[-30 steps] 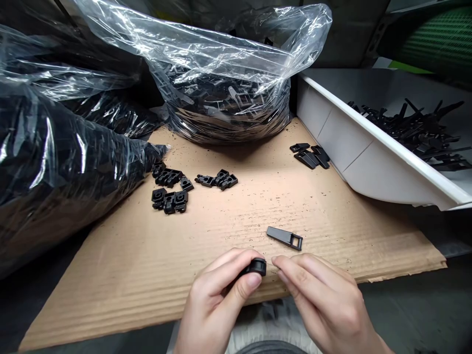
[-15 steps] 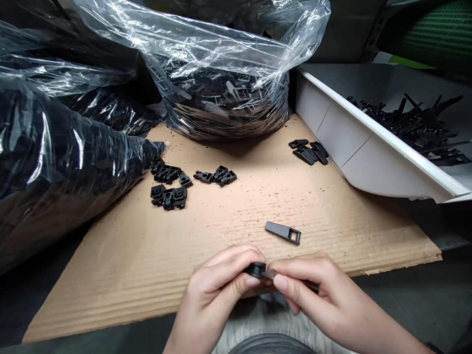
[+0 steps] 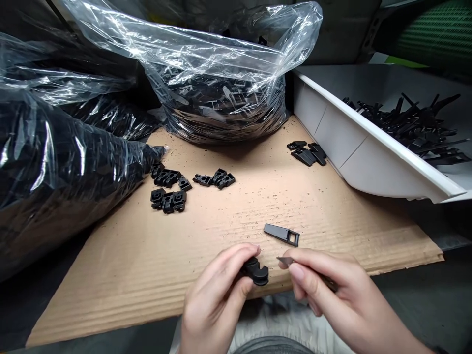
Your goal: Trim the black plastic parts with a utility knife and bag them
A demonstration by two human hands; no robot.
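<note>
Near the front edge of the cardboard (image 3: 228,221), my left hand (image 3: 221,295) holds a small black plastic part (image 3: 258,273) between thumb and fingers, its notched round end facing right. My right hand (image 3: 328,285) pinches a small pointed metal blade (image 3: 284,260), whose handle is mostly hidden in the palm. A gap separates the blade tip from the black part. Just beyond my hands lies a long tapered black piece (image 3: 277,232) with a rectangular opening at its right end.
Small black parts (image 3: 171,200) lie in groups at the left and centre; flat black pieces (image 3: 308,153) sit by a white tray (image 3: 324,118) of black parts. A clear bag (image 3: 221,108) of parts stands behind, with dark wrapped bags (image 3: 66,162) at left.
My right hand has moved right, and the blade has come away from the black part. In my left hand the part has turned, so its notched end shows more.
</note>
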